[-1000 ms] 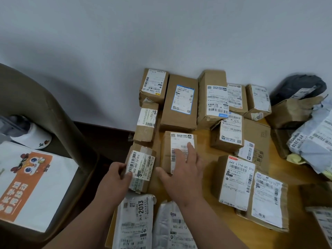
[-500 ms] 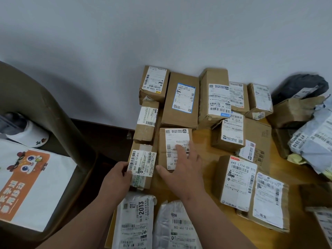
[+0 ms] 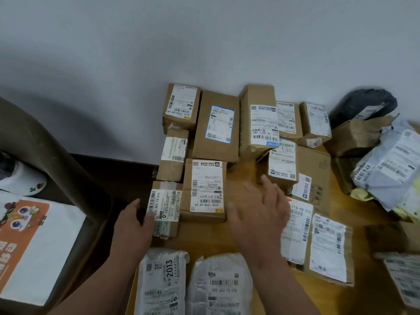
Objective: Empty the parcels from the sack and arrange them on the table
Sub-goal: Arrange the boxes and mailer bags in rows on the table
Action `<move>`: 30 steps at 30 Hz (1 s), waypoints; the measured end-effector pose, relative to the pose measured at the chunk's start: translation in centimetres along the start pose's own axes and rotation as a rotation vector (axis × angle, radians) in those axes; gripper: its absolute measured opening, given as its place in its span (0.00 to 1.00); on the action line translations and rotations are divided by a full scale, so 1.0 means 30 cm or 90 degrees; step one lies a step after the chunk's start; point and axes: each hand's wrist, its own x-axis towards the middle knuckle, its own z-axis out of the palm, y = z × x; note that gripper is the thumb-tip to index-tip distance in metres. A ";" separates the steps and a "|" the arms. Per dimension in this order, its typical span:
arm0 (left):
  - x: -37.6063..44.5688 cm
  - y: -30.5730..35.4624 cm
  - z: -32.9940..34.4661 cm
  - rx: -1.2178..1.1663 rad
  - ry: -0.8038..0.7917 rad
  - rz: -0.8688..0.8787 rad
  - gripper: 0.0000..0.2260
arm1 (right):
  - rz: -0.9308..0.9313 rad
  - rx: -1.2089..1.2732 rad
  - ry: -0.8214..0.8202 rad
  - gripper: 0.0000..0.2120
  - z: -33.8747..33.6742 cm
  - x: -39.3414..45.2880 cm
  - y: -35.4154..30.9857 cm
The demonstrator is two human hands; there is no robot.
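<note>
Several labelled cardboard parcels lie in rows on the wooden table (image 3: 241,176) against the wall. My left hand (image 3: 133,226) rests with its fingers against the left side of a small taped box (image 3: 164,209) at the table's left edge. My right hand (image 3: 259,212) hovers open, fingers spread, just right of a mid-sized box (image 3: 205,189) with a long white label, not touching it. Two grey plastic mailers (image 3: 162,285) (image 3: 221,285) lie near me. The brown sack (image 3: 45,160) stands at the left, holding a white parcel (image 3: 34,242) with an orange print.
A flat box (image 3: 217,127) with a blue-edged label and taller boxes line the wall. At the right sit a black bag (image 3: 363,105), a crumpled carton (image 3: 356,135) and loose grey mailers (image 3: 393,164). Two labelled boxes (image 3: 327,246) lie right of my right hand.
My right hand has lifted off the mid-sized box and swung right. That box now sits pushed back beside the small taped box. My left hand has stayed at the small box's side.
</note>
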 end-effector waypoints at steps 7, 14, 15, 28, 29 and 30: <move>-0.049 0.176 0.032 0.144 0.120 0.220 0.21 | 0.240 -0.116 -0.155 0.40 -0.089 0.051 0.196; -0.074 0.242 0.115 0.258 0.001 0.355 0.25 | 0.119 0.050 -0.135 0.39 -0.073 0.106 0.138; -0.074 0.244 0.121 0.275 -0.008 0.366 0.26 | 0.107 0.077 -0.142 0.40 -0.061 0.129 0.113; -0.064 0.268 0.149 0.343 -0.070 0.391 0.31 | 0.115 0.202 -0.293 0.40 0.018 0.128 0.091; -0.066 0.270 0.148 0.341 -0.066 0.393 0.31 | 0.109 0.203 -0.272 0.37 0.017 0.135 0.087; -0.068 0.271 0.147 0.340 -0.062 0.393 0.31 | 0.100 0.196 -0.249 0.34 0.011 0.136 0.089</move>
